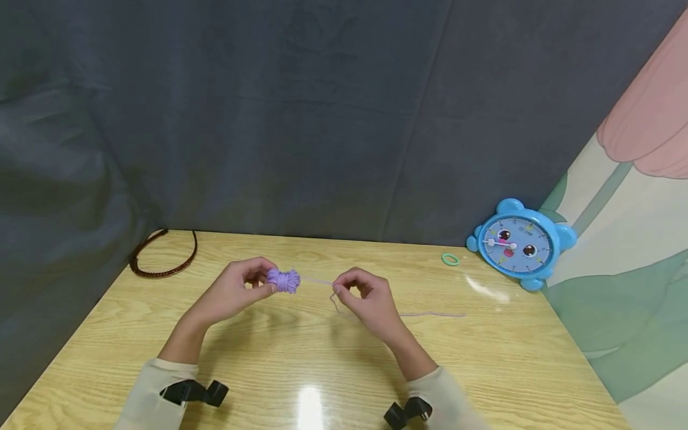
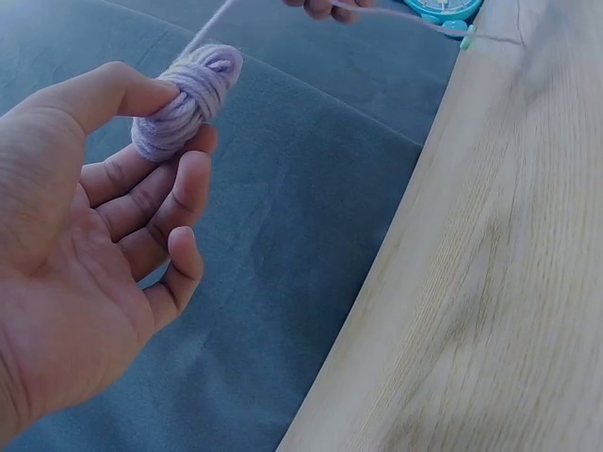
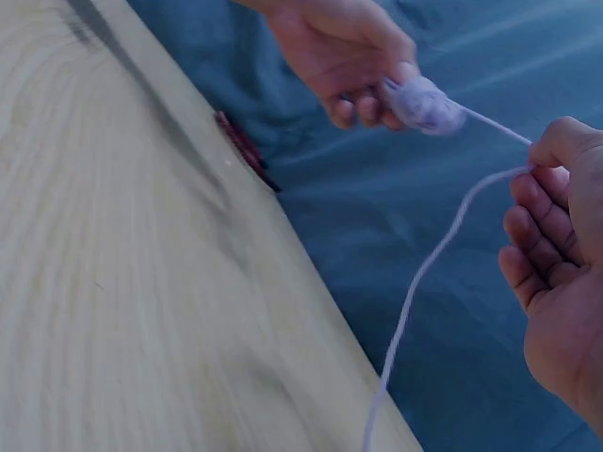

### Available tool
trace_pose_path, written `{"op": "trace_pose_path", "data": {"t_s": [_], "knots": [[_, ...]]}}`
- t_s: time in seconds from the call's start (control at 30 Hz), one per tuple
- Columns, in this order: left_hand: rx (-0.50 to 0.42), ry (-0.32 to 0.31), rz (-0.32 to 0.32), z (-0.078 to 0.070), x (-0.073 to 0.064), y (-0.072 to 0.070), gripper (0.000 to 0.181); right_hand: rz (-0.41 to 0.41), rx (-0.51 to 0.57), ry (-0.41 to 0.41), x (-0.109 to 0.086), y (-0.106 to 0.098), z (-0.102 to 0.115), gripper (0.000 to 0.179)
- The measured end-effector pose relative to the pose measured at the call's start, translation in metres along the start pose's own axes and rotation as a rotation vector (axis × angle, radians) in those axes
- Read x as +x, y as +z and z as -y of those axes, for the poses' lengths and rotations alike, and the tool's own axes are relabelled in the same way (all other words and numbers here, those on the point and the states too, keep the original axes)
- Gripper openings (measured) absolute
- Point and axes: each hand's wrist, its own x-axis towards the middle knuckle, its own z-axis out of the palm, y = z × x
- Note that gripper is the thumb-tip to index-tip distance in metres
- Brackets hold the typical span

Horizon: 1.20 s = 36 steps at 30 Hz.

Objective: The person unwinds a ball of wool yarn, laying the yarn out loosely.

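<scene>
A small bundle of lilac yarn (image 1: pixel 283 280) is pinched between the thumb and fingers of my left hand (image 1: pixel 236 288), above the table. In the left wrist view the wound yarn (image 2: pixel 191 99) shows strands wrapped around its middle, with the thumb lying over it. My right hand (image 1: pixel 371 300) pinches the loose strand between thumb and fingertips, a short way to the right of the bundle. Between the two hands the strand (image 3: pixel 495 125) runs straight. Past the right fingertips its tail (image 3: pixel 415 282) hangs down, and the end lies on the table to the right.
On the wooden table (image 1: pixel 301 364), a dark braided headband (image 1: pixel 156 274) lies at the back left. A green ring (image 1: pixel 450 259) and a blue bear-shaped clock (image 1: pixel 516 248) are at the back right. Dark cloth (image 1: pixel 301 119) hangs behind the table; a patterned curtain (image 1: pixel 639 257) is on the right.
</scene>
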Motion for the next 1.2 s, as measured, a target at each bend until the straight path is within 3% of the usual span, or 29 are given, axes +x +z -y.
{"op": "trace_pose_path", "data": {"t_s": [0.2, 0.7, 1.2], "knots": [[-0.001, 0.000, 0.015, 0.000, 0.000, 0.000, 0.013, -0.059, -0.034, 0.025, -0.001, -0.019, -0.003, 0.003], [0.004, -0.012, 0.007, 0.000, 0.000, 0.000, 0.012, -0.095, -0.081, 0.023, -0.015, -0.049, -0.015, 0.003], [0.008, -0.013, 0.010, 0.002, 0.000, -0.001, 0.015, -0.225, -0.144, 0.097, -0.028, -0.084, -0.011, 0.005]]}}
